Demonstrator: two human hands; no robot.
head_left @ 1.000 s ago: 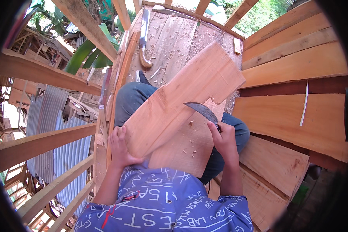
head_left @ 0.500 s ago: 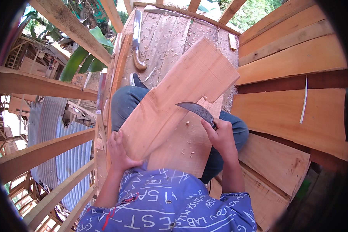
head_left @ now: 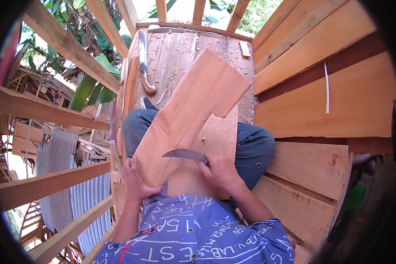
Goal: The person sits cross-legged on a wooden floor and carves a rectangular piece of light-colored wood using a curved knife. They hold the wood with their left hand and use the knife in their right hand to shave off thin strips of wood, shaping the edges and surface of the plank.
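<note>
A thick wooden board (head_left: 193, 101) with a notch in its right edge slants across my lap, its near end by my shirt. My left hand (head_left: 137, 182) grips that near end, thumb on one side and fingers on the other. In my right hand (head_left: 224, 174) is a curved knife (head_left: 185, 153), my fist wrapped round its handle. Its dark blade points left and lies over the board's near part, close to the right edge; whether it touches the wood I cannot tell. Beneath is a second board (head_left: 220, 136), sprinkled with shavings.
A long machete (head_left: 143, 57) with a wooden handle lies on the plank floor (head_left: 171, 48) among shavings. A small wood block (head_left: 244, 49) sits far right. Slatted rails (head_left: 53, 176) stand on the left; a plank wall (head_left: 325, 97) rises on the right.
The curved knife in my right hand has moved toward me and left, from beside the notch to the board's near part. My left hand keeps its grip. The view has shifted slightly.
</note>
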